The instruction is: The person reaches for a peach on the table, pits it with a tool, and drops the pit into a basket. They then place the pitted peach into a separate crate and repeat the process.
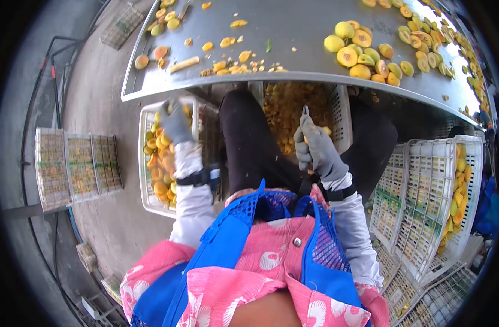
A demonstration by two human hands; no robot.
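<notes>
My left hand point(176, 124), in a grey glove, is over a white plastic crate point(146, 188) of halved yellow-orange fruit point(161, 163) beside my left leg. Motion blurs its fingers, so whether it holds anything is unclear. My right hand point(317, 146), gloved too, is closed around a small metal tool with a narrow looped tip point(305, 110), which points up toward the table. A bit of yellow point(327, 131) shows by its fingers; I cannot tell if it is held. Beneath that hand, between my knees, a crate point(342, 117) contains wet brownish-orange scraps point(293, 109).
The metal table point(293, 32) has a raised front edge above my knees. Fruit halves point(364, 52) are heaped on its right; scraps and a light-coloured stick point(184, 64) lie at left. Stacked crates point(418, 201) stand at right, more crates point(77, 163) at far left.
</notes>
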